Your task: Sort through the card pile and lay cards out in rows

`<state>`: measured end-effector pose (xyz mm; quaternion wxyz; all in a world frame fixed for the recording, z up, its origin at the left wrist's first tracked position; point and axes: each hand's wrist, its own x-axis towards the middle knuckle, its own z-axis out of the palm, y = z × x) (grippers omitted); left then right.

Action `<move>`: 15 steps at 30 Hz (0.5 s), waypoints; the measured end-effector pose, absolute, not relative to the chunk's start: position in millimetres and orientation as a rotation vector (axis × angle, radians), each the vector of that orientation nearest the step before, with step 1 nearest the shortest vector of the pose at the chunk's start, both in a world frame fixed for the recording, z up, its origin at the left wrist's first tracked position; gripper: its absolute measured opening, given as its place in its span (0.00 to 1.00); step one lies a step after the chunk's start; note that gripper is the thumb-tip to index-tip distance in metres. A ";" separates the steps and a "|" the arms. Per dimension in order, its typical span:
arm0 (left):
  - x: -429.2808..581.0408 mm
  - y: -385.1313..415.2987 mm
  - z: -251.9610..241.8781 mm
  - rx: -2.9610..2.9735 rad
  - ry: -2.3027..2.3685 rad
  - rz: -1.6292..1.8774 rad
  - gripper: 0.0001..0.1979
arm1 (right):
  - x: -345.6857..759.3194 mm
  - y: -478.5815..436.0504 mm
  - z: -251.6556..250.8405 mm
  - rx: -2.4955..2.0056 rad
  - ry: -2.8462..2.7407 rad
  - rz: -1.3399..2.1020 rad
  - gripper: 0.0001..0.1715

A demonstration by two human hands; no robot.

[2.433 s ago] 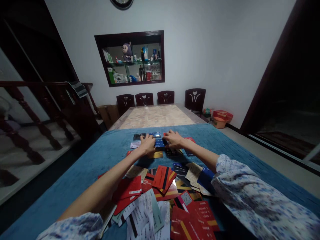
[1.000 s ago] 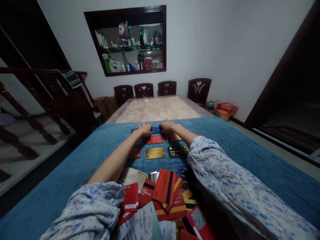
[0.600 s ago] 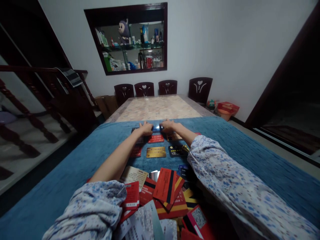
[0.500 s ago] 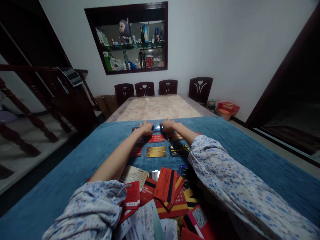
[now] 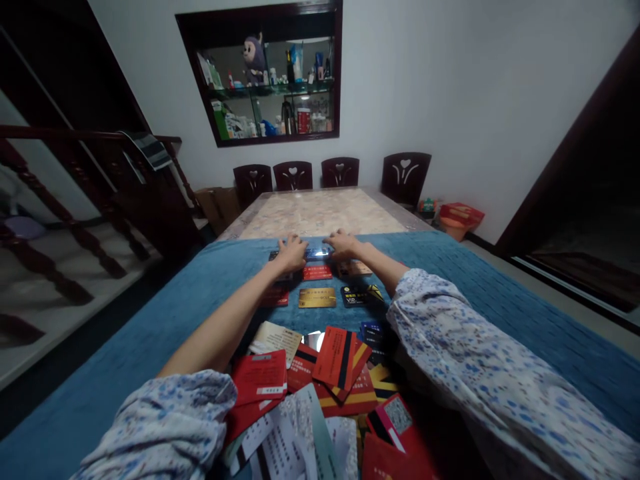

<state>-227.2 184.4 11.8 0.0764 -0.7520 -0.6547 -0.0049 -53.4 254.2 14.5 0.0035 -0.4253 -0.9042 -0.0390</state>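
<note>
At the far end of the laid-out cards lies a shiny blue card (image 5: 318, 254). My left hand (image 5: 292, 253) is at its left end, fingers spread, partly over a dark card (image 5: 273, 256). My right hand (image 5: 343, 245) is at its right end, fingers stretched out; whether the fingertips touch it I cannot tell. Nearer lie a red card (image 5: 317, 273) and a tan card (image 5: 354, 269), then a gold card (image 5: 317, 298), a black VIP card (image 5: 358, 297) and another red card (image 5: 275, 298) partly behind my left forearm.
A loose heap of cards, with an orange-red striped card (image 5: 335, 358) on top, lies between my forearms. The blue cloth (image 5: 430, 320) covers the near part of the table (image 5: 325, 210). Chairs (image 5: 406, 177) stand behind it; a wooden railing (image 5: 65, 137) is at the left.
My fingers have loosened from the blue card and spread apart at its ends. The card stays flat in the far row. The view has shifted slightly.
</note>
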 end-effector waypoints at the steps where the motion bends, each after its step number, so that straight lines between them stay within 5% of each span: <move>1: -225.8 179.7 12.4 -2.250 -1.938 -0.038 0.23 | -51.8 250.6 16.0 -1.323 -2.826 -0.133 0.33; 15: -204.9 104.4 13.7 -2.308 -1.790 -0.238 0.18 | -20.3 188.4 22.0 -1.107 -2.821 -0.203 0.22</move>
